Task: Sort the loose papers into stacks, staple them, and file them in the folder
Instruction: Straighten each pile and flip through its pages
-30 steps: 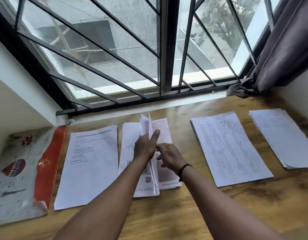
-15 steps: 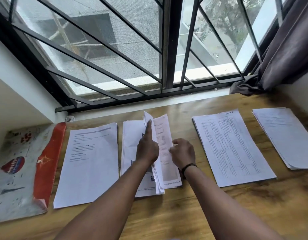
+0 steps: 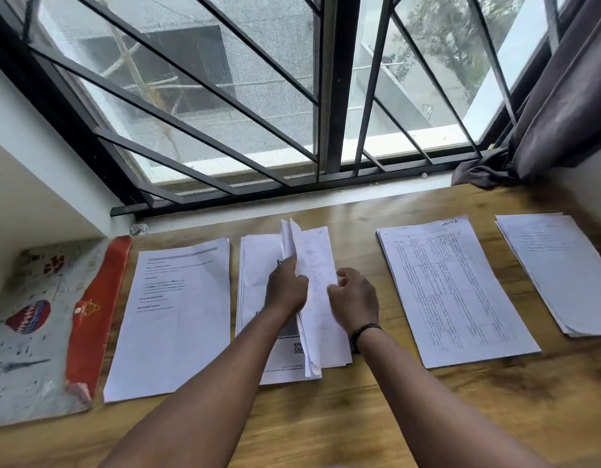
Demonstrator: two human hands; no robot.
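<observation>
- The left hand (image 3: 285, 288) has its fingers curled round a few lifted sheets (image 3: 294, 244) of the middle stack (image 3: 255, 298), holding them up on edge; the thumb side presses against the paper.
- The right hand (image 3: 355, 298), a dark band (image 3: 365, 331) at its wrist, has its fingers bent and pinching the right edge of the top page (image 3: 317, 265) of that same stack (how firmly is hard to tell, the fingertips being partly hidden by the page).
- The middle stack is white printed paper, its low corner showing a small QR code (image 3: 298, 347) and a large dark letter near the lifted sheets; the rest of the text is too small to read.
- Left of the middle stack lies a flat white stack (image 3: 170, 319) with short headed lines of print, unreadable.
- Further left of it, the folder (image 3: 39, 329) lies flat, pale and patterned, with a red-orange flap.
- Right of the middle stack sits a stack topped by a dense table (image 3: 454, 292), and beyond it another white stack (image 3: 562, 271).
- All rest on a wooden table (image 3: 326, 417) with visible grain.
- Behind the middle stack, a barred window (image 3: 322, 96) and a dark curtain (image 3: 562, 96).
</observation>
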